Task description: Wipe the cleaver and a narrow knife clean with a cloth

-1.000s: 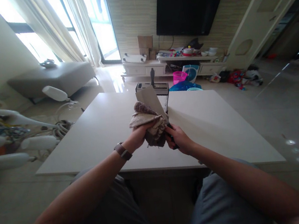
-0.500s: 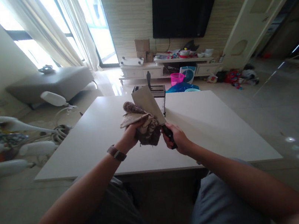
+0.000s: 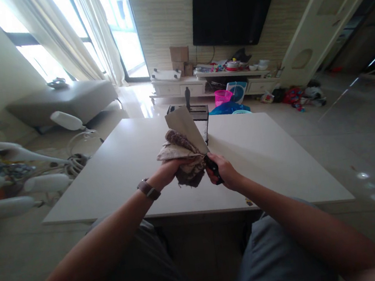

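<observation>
My right hand (image 3: 225, 171) is closed around the black handle of a cleaver (image 3: 185, 126), whose broad blade points up and to the left above the white table (image 3: 266, 171). A bunched brown and beige cloth (image 3: 183, 148) is gripped in my left hand (image 3: 168, 173) and pressed against the blade near the handle. Part of the lower blade is hidden by the cloth. Behind the blade, at the table's far edge, stands a dark-framed knife block (image 3: 201, 117) with one black handle (image 3: 187, 98) sticking up.
White lamp arms (image 3: 44, 183) and cables lie left of the table. Past its far edge are a pink basket (image 3: 223, 96), a blue bag (image 3: 228, 107) and a low TV cabinet (image 3: 169, 88). A small dark item (image 3: 249, 201) lies at the near edge.
The cloth and my left hand have moved right and slightly down along the blade, closer to the handle. My right hand keeps its hold on the cleaver, nearly still.
</observation>
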Motion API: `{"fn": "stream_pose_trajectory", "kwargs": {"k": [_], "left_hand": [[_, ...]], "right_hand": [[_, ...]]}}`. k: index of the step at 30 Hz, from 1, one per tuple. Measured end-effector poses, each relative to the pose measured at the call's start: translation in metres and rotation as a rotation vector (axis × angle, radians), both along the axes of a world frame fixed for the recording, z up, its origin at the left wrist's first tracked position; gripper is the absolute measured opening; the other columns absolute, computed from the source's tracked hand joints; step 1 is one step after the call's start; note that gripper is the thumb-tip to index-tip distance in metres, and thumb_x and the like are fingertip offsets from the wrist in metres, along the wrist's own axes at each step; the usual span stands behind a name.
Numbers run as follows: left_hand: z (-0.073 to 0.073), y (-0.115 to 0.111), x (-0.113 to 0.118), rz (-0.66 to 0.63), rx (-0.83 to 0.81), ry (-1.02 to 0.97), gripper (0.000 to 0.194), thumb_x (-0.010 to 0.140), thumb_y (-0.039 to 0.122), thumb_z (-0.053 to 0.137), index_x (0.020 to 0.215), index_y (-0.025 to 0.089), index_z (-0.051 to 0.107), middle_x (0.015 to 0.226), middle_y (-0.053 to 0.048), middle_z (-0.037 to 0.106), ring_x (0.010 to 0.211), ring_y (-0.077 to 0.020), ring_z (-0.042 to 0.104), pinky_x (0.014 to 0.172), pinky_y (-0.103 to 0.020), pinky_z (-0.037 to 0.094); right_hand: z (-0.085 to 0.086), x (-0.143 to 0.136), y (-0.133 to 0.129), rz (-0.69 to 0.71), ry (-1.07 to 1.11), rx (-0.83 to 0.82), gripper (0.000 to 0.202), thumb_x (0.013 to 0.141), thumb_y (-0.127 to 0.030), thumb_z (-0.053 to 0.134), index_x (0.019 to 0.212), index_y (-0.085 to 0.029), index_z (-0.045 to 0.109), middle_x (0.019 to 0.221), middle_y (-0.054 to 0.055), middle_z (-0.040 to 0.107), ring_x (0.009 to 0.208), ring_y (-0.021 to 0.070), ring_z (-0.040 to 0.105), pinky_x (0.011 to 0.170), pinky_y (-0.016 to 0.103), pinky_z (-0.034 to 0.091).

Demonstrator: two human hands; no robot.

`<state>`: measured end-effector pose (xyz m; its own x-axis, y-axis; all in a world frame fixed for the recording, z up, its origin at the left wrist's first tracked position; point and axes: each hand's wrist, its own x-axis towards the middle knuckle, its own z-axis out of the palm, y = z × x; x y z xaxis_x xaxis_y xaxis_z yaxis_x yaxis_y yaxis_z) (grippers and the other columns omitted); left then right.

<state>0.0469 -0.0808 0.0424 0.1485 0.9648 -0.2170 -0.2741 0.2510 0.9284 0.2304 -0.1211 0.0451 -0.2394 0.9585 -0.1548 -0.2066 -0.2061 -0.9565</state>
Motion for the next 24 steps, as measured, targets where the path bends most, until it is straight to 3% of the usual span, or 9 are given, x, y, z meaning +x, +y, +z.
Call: {"fn": "stream_pose_trajectory", "kwargs": {"k": [5,10,14,19,24], "left_hand": [[0.01,0.011,-0.018,0.08,0.086,0.053,0.048,0.055,0.007,0.093,0.098,0.014,0.074,0.11,-0.016,0.078,0.116,-0.0405,0.07,0.102,-0.052,0.055],[0.023,0.011,-0.029,0.061,-0.001,-0.122,0.03,0.072,0.014,0.084,0.101,0.013,0.076,0.11,-0.014,0.079,0.101,-0.0309,0.076,0.097,-0.044,0.06],[0.018,0.004,-0.014,0.02,-0.093,-0.237,0.02,0.079,0.009,0.077,0.099,0.014,0.077,0.104,-0.01,0.08,0.096,-0.0262,0.077,0.095,-0.036,0.061],[0.004,-0.002,0.003,-0.026,-0.171,-0.189,0.014,0.082,0.012,0.076,0.095,0.015,0.078,0.101,-0.007,0.081,0.092,-0.0238,0.078,0.093,-0.033,0.062],[0.011,0.005,-0.004,0.006,-0.146,-0.195,0.012,0.086,0.007,0.07,0.091,0.014,0.079,0.099,-0.007,0.081,0.087,-0.0227,0.078,0.089,-0.033,0.063]], "right_hand": [[0.012,0.012,0.006,-0.004,-0.024,0.051,0.039,0.085,-0.059,0.059,0.081,-0.021,0.053,0.045,-0.009,0.046,0.03,0.0073,0.031,0.029,0.021,0.028],[0.011,0.012,0.004,-0.029,-0.006,0.048,0.039,0.085,-0.059,0.059,0.081,-0.021,0.052,0.044,-0.009,0.045,0.029,0.0071,0.03,0.028,0.02,0.028],[0.001,0.001,-0.001,-0.016,0.012,0.032,0.039,0.085,-0.06,0.059,0.082,-0.022,0.051,0.044,-0.009,0.046,0.03,0.0076,0.032,0.029,0.021,0.028],[-0.01,-0.008,-0.004,0.013,0.007,-0.046,0.042,0.084,-0.063,0.06,0.082,-0.023,0.048,0.045,-0.008,0.047,0.03,0.0084,0.033,0.029,0.022,0.03],[-0.005,-0.006,-0.001,0.053,-0.034,-0.006,0.043,0.085,-0.064,0.059,0.083,-0.022,0.048,0.046,-0.009,0.046,0.031,0.0082,0.034,0.031,0.022,0.031]]}}
